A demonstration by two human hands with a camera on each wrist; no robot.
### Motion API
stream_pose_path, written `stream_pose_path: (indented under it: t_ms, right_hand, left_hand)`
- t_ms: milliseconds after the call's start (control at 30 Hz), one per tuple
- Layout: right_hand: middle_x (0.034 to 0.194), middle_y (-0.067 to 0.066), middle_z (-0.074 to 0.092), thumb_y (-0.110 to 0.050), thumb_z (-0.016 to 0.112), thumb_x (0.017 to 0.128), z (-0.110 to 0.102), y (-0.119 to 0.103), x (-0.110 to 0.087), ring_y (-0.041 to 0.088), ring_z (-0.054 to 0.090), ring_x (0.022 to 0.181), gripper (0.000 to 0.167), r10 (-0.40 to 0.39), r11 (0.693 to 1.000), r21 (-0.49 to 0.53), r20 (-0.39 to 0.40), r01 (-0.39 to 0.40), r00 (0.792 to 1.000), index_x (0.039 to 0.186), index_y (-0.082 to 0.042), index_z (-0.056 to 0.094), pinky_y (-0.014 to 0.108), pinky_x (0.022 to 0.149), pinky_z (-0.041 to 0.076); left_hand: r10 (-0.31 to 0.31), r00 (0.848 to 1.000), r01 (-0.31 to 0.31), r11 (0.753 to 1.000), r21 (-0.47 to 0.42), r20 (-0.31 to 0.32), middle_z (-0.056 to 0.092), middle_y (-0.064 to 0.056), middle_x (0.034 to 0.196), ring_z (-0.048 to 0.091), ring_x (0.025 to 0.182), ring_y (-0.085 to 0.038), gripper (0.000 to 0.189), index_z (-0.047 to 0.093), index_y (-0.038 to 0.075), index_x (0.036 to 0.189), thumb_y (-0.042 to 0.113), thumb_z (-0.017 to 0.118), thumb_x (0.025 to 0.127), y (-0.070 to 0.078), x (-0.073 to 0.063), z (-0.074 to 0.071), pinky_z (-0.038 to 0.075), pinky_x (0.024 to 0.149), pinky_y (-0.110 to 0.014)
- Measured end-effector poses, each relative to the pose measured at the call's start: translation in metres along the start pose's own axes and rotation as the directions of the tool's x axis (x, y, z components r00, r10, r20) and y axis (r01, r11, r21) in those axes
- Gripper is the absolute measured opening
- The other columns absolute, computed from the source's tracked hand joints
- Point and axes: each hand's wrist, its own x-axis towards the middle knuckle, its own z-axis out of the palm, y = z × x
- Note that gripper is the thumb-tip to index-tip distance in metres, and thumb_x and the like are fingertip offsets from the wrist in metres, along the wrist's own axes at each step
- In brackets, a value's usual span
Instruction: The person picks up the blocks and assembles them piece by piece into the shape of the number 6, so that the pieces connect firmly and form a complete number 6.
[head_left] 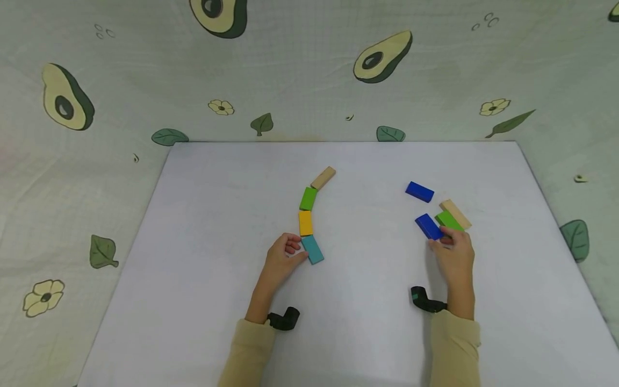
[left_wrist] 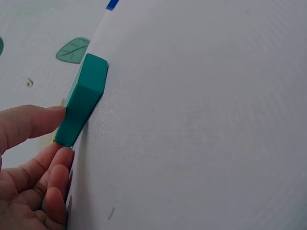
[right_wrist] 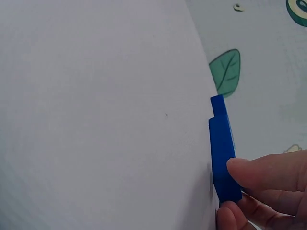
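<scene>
My left hand (head_left: pixel 282 259) is at the lower end of a curved row of flat wooden blocks. Its thumb and index fingertip hold a teal block (head_left: pixel 312 250) by its left side, and the other fingers curl beneath. The left wrist view shows that thumb against the face of the teal block (left_wrist: pixel 85 98). Above it in the row lie a yellow block (head_left: pixel 306 223), a green block (head_left: pixel 308 199) and a plain wood block (head_left: pixel 323 178). On the right, my right hand (head_left: pixel 454 252) pinches the near end of a blue block (head_left: pixel 428 226) between thumb and fingers.
Another blue block (head_left: pixel 419 192) lies just beyond the right hand. A second green block (head_left: pixel 449 220) and a second plain wood block (head_left: pixel 455 214) lie side by side there. The white tabletop (head_left: pixel 217 204) meets a printed cloth (head_left: pixel 309 70) at its far edge.
</scene>
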Motion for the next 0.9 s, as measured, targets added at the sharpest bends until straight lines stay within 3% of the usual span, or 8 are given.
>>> stream_pose_path:
  t_ms: [133,367,633,900]
  right_hand:
    - [0.125,0.020,0.042,-0.010,0.058,0.088,0.0020,-0.0001,0.0009,0.028,0.046,0.111,0.048,-0.010,1.000,-0.009,-0.010,0.010,1.000,0.134,0.001,0.046,0.027,0.081,0.039]
    - [0.126,0.022,0.040,-0.008,0.056,0.089,0.0039,-0.0009,0.0013,0.032,0.045,0.112,0.047,-0.016,0.999,-0.029,-0.014,0.016,1.000,0.133,0.003,0.045,0.039,0.086,0.039]
    - [0.127,0.023,0.039,-0.005,0.055,0.089,0.0046,-0.0018,0.0001,0.034,0.044,0.112,0.045,-0.013,0.999,-0.037,-0.010,0.012,1.000,0.131,0.004,0.046,0.041,0.087,0.038]
    - [0.125,0.024,0.040,-0.005,0.056,0.089,0.0051,-0.0019,-0.0022,0.035,0.044,0.112,0.044,-0.024,0.999,-0.042,-0.020,0.023,1.000,0.131,0.005,0.046,0.044,0.091,0.040]
  left_hand:
    - [0.000,1.000,0.000,1.000,-0.010,0.002,0.057,-0.008,0.095,0.049,0.087,-0.020,0.032,0.055,0.006,0.109,0.013,0.069,0.082,-0.0007,0.0004,-0.0001,0.042,0.079,-0.030]
    - [0.063,0.998,-0.063,0.998,-0.001,-0.013,0.056,-0.006,0.090,0.048,0.083,-0.018,0.030,0.055,0.005,0.107,0.013,0.069,0.081,-0.0004,-0.0012,-0.0002,0.042,0.075,-0.027]
    - [0.005,1.000,-0.005,1.000,-0.008,0.008,0.057,-0.007,0.094,0.049,0.086,-0.019,0.034,0.056,0.006,0.109,0.012,0.071,0.080,-0.0004,0.0003,-0.0003,0.042,0.079,-0.029]
    - [0.013,1.000,-0.013,1.000,-0.010,0.010,0.058,-0.008,0.094,0.049,0.086,-0.020,0.032,0.056,0.006,0.109,0.012,0.070,0.081,-0.0010,0.0004,0.0003,0.042,0.079,-0.030]
